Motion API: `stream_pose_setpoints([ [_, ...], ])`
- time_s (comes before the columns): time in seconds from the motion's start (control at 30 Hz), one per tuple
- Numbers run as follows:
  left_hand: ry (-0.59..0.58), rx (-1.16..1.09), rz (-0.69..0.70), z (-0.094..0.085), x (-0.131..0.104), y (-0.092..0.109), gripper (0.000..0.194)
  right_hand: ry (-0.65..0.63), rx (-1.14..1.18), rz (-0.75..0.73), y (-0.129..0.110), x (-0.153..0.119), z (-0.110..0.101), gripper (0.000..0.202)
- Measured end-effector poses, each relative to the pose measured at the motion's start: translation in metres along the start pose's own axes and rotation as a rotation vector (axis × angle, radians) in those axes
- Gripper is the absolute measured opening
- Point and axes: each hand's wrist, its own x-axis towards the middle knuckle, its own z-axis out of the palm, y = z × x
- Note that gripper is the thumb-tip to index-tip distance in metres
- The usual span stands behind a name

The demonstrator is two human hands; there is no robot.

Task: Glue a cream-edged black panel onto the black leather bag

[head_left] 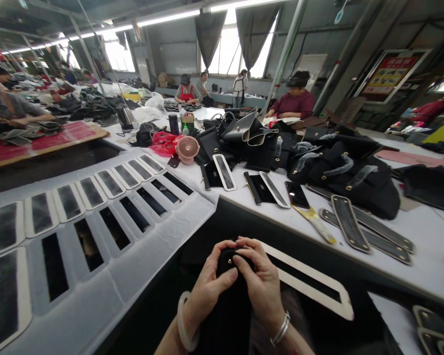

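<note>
Low in the middle, both my hands close on a black leather piece [225,255] with a rounded end and a small gold stud. My left hand [207,286], with a pale bangle at the wrist, wraps its left side, thumb beside the stud. From the right, my right hand [263,283], wearing a silver bracelet, grips it with the thumb pressed near the stud. The fingertips meet at the top edge. The lower part of the piece blends into dark cloth. Just right of my hands lies a long cream frame-shaped piece [313,294] with an open slot.
On the left, cream-bordered black panels [109,183] line a white sheet [133,276]. Across the table stand a pink fan [187,149], black bags [350,172], a phone [297,194] and a yellow-handled tool [314,223]. Studded straps [350,224] lie right. Co-workers sit farther back.
</note>
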Motion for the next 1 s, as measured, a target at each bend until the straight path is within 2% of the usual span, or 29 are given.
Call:
stream_pose_setpoints([
  [0.17,0.029,0.054,0.019,0.000,-0.001,-0.001,0.038,0.003,0.007,0.007,-0.003,0.000,0.005,0.008],
  [0.3,0.042,0.066,0.001,-0.001,-0.002,-0.005,0.039,0.056,0.023,0.046,0.001,0.001,0.009,0.009],
  [0.47,0.015,-0.065,-0.097,-0.006,-0.005,-0.003,0.040,0.148,0.137,0.252,0.004,-0.009,0.003,0.031],
  [0.6,0.094,-0.088,-0.160,-0.009,-0.009,0.003,0.041,0.090,0.158,0.386,0.006,-0.033,-0.002,0.033],
  [0.73,0.207,-0.049,-0.127,-0.011,-0.010,0.001,0.045,-0.013,-0.027,0.359,0.005,-0.048,0.008,0.026],
  [0.9,0.265,0.047,-0.067,-0.008,-0.011,-0.004,0.046,0.018,-0.081,0.335,-0.003,-0.043,0.022,0.015],
  [1.0,0.302,0.022,-0.067,-0.003,-0.012,-0.002,0.049,0.052,-0.093,0.316,-0.005,-0.039,0.025,0.018],
])
